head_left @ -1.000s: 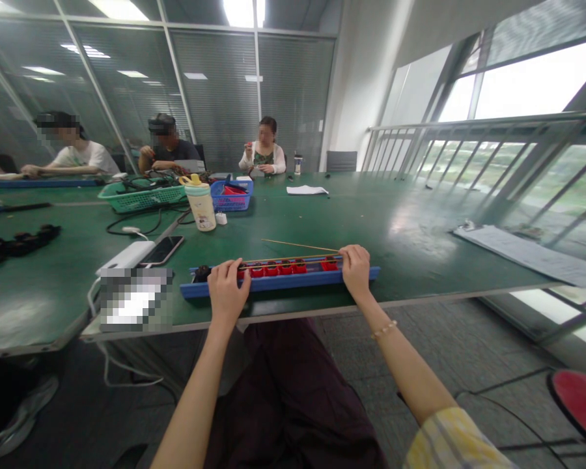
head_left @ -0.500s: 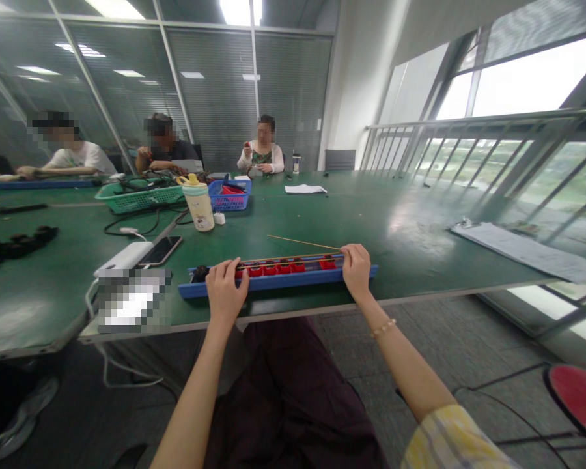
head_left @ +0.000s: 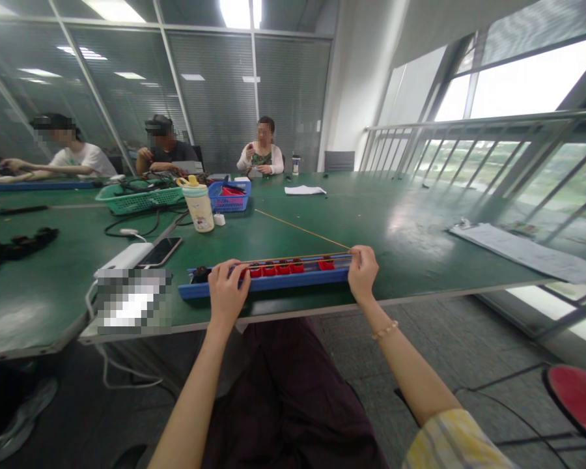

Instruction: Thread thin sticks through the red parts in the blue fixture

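Observation:
A long blue channel (head_left: 293, 283) lies along the table edge, holding several red blocks (head_left: 283, 267) with dark tops and a black piece (head_left: 201, 274) at its left end. My left hand (head_left: 227, 286) is closed over the channel's left part, its thumb and fingers about the leftmost red block. Beyond the channel's right part, my right hand (head_left: 362, 270) pinches a thin orange-yellow strand (head_left: 303, 229). Lengths of it run along the channel between my hands, and a loose end slants away over the table. The right hand hides the channel's right end.
Left of the channel are a phone (head_left: 161, 251), a white power bank (head_left: 122, 259) and a blurred-out sheet. Farther off stand a cup (head_left: 198, 207), a green basket (head_left: 139, 200) and a blue basket (head_left: 229, 202). A clipboard (head_left: 512, 251) lies right. Several people sit opposite.
My right hand has moved a little to the right with the strand. The strand's loose end has swung farther away and to the left. My left hand has stayed nearly in place.

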`<state>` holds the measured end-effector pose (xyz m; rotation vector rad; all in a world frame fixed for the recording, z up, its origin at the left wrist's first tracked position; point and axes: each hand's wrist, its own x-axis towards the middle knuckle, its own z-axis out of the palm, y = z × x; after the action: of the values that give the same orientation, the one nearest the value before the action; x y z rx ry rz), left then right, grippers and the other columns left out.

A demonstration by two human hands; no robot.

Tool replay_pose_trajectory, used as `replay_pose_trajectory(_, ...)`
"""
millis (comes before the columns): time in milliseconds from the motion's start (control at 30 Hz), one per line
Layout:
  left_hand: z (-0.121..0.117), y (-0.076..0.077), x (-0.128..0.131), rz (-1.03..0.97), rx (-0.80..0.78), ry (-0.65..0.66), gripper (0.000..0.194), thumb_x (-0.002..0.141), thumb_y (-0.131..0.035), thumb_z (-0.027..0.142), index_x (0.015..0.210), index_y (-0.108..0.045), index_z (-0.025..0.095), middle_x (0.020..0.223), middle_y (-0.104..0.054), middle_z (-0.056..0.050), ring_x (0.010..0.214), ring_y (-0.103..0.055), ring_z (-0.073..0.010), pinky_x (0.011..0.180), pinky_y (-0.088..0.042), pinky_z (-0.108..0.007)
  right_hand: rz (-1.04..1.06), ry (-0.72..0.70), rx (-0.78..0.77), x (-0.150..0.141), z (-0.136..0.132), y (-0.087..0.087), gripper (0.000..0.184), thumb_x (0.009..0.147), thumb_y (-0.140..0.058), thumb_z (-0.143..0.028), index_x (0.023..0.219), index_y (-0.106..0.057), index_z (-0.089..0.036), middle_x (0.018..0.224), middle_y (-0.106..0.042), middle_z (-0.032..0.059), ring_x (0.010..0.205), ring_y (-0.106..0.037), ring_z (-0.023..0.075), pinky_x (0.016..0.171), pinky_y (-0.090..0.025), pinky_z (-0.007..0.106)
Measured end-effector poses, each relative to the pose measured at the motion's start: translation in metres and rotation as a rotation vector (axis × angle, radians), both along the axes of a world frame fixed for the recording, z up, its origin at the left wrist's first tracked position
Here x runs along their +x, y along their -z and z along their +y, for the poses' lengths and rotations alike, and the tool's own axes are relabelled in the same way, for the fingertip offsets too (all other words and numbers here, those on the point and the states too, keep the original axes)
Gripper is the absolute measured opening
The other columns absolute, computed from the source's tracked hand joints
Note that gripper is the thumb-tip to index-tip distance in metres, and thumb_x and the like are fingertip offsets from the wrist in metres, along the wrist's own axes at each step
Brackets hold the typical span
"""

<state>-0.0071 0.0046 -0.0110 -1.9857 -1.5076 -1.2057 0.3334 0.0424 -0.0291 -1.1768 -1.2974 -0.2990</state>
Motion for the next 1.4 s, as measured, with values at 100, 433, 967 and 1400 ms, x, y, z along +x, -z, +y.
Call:
replay_pose_trajectory(100, 0.002, -0.002, 0.000, -0.010, -0.004, 0.010, 0.022, 0.093, -0.051, 0.035, 0.098, -0.069, 0.022, 0.112, -0.064, -0.009, 0.108, -0.052, -0.0264, 0.095, -0.040, -0.041, -0.010, 0.008, 0.013, 0.000, -0.002, 0.000, 0.035, 0.101, -0.034, -0.040, 0.081, -0.055, -0.022, 0.083, -0.061, 0.0067, 0.086, -0.056, 0.0213, 0.083, -0.043, 0.035)
replay_pose_trajectory(433, 0.008, -0.004, -0.001, -0.096, -0.021, 0.040, 0.023, 0.093, -0.052, 0.037, 0.090, -0.069, 0.023, 0.104, -0.068, -0.007, 0.104, -0.053, -0.0252, 0.092, -0.039, -0.041, 0.069, 0.033, 0.024, 0.003, 0.000, 0.001, 0.034, 0.101, -0.036, -0.040, 0.080, -0.056, -0.021, 0.082, -0.060, 0.0063, 0.085, -0.056, 0.0210, 0.082, -0.043, 0.034)
replay_pose_trajectory(967, 0.016, -0.004, 0.004, -0.275, -0.032, 0.024, 0.024, 0.090, -0.055, 0.042, 0.083, -0.069, 0.024, 0.099, -0.071, -0.005, 0.102, -0.055, -0.0249, 0.095, -0.037, -0.042, 0.124, 0.028, 0.006, 0.005, 0.002, 0.003, 0.035, 0.101, -0.036, -0.041, 0.080, -0.056, -0.022, 0.082, -0.061, 0.0057, 0.083, -0.057, 0.0206, 0.081, -0.043, 0.034)
replay_pose_trajectory(1400, 0.015, -0.001, 0.003, -0.291, -0.014, 0.012, 0.027, 0.090, -0.055, 0.046, 0.085, -0.071, 0.025, 0.097, -0.071, -0.004, 0.100, -0.056, -0.0244, 0.093, -0.038, -0.042, 0.030, 0.070, -0.049, 0.008, 0.005, 0.006, 0.036, 0.100, -0.035, -0.038, 0.082, -0.060, -0.021, 0.084, -0.068, 0.0071, 0.083, -0.059, 0.0221, 0.082, -0.041, 0.035)
